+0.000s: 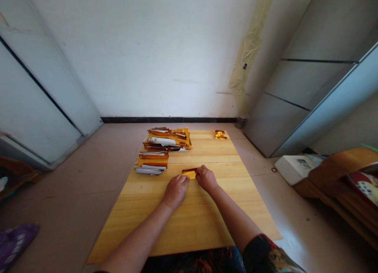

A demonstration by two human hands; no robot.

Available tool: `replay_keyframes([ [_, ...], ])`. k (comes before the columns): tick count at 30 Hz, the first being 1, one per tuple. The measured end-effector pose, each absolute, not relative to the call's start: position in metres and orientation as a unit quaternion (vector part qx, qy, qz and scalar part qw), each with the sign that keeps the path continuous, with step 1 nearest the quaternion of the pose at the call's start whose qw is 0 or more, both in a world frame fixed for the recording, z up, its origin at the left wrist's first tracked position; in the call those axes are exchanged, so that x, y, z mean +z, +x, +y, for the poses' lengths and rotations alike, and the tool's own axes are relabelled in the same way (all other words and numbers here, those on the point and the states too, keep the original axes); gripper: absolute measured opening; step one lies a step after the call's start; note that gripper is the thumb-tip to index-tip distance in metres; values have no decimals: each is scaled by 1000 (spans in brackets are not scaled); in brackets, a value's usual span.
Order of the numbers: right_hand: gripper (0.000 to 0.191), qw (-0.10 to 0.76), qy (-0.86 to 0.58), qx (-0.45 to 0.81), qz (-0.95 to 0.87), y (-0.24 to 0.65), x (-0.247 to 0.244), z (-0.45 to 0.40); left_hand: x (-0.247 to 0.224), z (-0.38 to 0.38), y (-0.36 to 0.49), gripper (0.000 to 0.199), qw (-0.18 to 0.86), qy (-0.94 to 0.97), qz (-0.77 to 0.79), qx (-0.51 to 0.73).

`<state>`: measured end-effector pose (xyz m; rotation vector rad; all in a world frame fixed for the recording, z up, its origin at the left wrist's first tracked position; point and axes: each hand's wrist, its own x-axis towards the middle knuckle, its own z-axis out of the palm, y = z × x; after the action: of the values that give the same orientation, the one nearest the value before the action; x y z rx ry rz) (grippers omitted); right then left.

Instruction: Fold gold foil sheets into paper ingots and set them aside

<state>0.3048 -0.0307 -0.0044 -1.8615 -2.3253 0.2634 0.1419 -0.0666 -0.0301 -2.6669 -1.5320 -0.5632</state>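
A small folded strip of gold foil lies on the wooden board, pinched between my left hand and my right hand. Both hands grip it from either side, and their fingers hide part of it. Beyond my left hand stands a loose stack of folded gold and silver foil pieces. A larger heap of the same foil lies behind that stack. A crumpled bit of gold foil rests near the board's far edge.
The pale board sits on a tiled floor near a white wall. White cabinet panels stand at the right, beside a white box and wooden furniture with a patterned cushion. A purple cloth lies at lower left.
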Motion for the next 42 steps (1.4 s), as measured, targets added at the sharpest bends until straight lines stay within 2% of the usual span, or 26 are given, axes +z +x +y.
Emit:
replay_keyframes([
  [4, 10, 109, -651, 91, -746, 298, -3, -40, -34, -70, 142, 26, 13, -847, -493, -199],
  [8, 24, 113, -687, 80, -713, 288, -4, -44, -37, -70, 142, 28, 21, -843, -498, -200],
  [13, 28, 115, -706, 83, -694, 285, -6, -44, -37, -71, 142, 29, 18, -838, -504, -209],
  [22, 7, 129, -700, 152, -686, 299, -10, -36, -40, -72, 141, 25, 41, -841, -506, -188],
  [27, 17, 155, -697, 149, -684, 309, -15, -32, -40, -72, 141, 25, 52, -841, -508, -176],
  [36, 23, 197, -704, 157, -664, 324, -20, -29, -40, -73, 140, 26, 33, -837, -508, -202],
  [39, 22, 226, -723, 135, -638, 336, -23, -29, -39, -73, 140, 26, 45, -839, -506, -196],
  [42, 20, 290, -711, 135, -626, 341, -24, -32, -38, -74, 141, 27, 57, -837, -508, -196],
])
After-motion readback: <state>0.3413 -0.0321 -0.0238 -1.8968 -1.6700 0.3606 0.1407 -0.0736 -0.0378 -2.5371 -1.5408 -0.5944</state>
